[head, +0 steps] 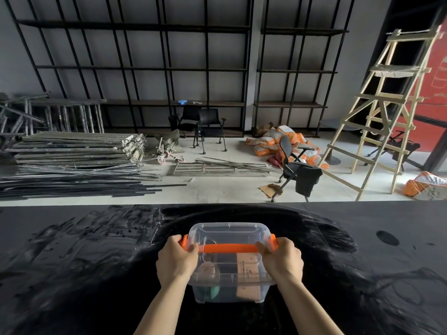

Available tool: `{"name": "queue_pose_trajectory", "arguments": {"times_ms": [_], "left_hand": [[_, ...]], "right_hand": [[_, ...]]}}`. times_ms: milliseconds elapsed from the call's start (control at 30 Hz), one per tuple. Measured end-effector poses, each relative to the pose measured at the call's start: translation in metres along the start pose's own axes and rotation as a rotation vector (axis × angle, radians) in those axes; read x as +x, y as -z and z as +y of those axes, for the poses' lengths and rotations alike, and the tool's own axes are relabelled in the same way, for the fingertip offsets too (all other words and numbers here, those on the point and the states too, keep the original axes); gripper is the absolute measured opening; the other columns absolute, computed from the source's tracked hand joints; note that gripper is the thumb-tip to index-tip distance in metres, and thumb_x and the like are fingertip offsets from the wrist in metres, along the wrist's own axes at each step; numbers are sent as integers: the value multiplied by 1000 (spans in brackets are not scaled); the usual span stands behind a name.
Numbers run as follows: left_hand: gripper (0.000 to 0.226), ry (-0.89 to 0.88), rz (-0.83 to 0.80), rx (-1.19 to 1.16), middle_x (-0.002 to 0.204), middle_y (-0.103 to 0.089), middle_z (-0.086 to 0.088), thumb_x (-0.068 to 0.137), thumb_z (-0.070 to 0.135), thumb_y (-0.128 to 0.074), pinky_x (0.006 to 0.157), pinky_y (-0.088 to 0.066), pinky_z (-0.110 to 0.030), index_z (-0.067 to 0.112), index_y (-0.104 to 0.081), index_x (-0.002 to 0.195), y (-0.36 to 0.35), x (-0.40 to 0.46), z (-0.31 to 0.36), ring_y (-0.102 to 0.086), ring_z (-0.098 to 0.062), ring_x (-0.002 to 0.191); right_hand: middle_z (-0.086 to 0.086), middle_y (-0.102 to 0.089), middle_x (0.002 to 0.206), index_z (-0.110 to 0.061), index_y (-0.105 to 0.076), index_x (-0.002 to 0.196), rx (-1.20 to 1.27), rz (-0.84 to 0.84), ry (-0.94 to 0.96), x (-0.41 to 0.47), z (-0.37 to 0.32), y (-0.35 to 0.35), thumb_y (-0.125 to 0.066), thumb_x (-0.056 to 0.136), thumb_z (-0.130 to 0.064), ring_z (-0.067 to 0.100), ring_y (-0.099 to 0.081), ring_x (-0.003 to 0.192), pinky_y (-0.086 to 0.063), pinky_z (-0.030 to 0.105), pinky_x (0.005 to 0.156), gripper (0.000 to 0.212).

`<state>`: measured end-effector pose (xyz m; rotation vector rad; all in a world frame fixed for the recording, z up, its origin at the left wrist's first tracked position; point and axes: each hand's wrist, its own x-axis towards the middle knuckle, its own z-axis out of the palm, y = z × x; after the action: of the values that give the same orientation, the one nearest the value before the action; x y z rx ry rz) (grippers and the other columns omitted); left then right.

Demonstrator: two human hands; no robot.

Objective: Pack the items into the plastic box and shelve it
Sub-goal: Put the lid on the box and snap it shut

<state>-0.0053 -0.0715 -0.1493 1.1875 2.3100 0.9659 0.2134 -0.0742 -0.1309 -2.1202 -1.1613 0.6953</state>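
the clear rectangular plastic box (229, 262) with its transparent lid on sits on the dusty black table (72, 262), between both hands. the left hand (175, 261) is clamped on its left orange side latch (185, 241); the right hand (283, 261) is clamped on the right orange side latch (272, 240). between the thumbs runs the flat orange carry handle (227, 248). below the fingers, a brown cardboard packet (249, 274) and a teal round item (212, 290) lie inside.

Plastic box (229, 262) on table (72, 262); left hand (176, 259), right hand (281, 261) at its sides.
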Motion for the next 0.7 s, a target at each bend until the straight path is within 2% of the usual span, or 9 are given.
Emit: {"name": "queue_pose_trajectory", "arguments": {"times_ms": [167, 267, 433, 567, 700], "left_hand": [[26, -110, 84, 16, 87, -72, 10, 84, 46, -64, 65, -52, -28, 29, -67, 103, -3, -6, -1, -70, -16, 81], [23, -140, 113, 25, 89, -72, 10, 86, 42, -65, 65, -49, -27, 30, -67, 105, -6, -9, -2, -70, -16, 85], [21, -180, 145, 45, 91, -72, 7, 88, 36, -64, 74, -54, -33, 30, -67, 108, -7, -11, -2, -70, -17, 88], [24, -202, 171, 52, 101, -73, 5, 91, 33, -61, 80, -51, -34, 30, -67, 114, -4, -17, 4, -69, -20, 97], [21, -177, 128, 4, 103, -71, 8, 91, 32, -63, 78, -50, -32, 30, -64, 112, -2, -16, 2, -66, -17, 95]], "right_hand": [[3, -64, 87, -11, -62, 102, -146, 70, 109, -8, -1, -1, -64, 90, -52, 29, -68, 85, -46, 34, 62, 42], [8, -68, 97, -8, -61, 104, -206, 87, 154, -10, -3, 0, -61, 94, -48, 32, -68, 94, -43, 34, 63, 41], [5, -70, 95, -11, -61, 99, -321, 115, 269, -10, -5, -3, -54, 97, -43, 28, -70, 87, -46, 33, 61, 33], [10, -68, 107, -9, -58, 110, -312, 114, 264, -15, -7, -3, -50, 99, -44, 31, -69, 98, -46, 34, 67, 38], [12, -64, 113, -11, -48, 120, -270, 81, 247, -17, -4, -6, -49, 99, -46, 31, -69, 96, -46, 34, 66, 41]]}}
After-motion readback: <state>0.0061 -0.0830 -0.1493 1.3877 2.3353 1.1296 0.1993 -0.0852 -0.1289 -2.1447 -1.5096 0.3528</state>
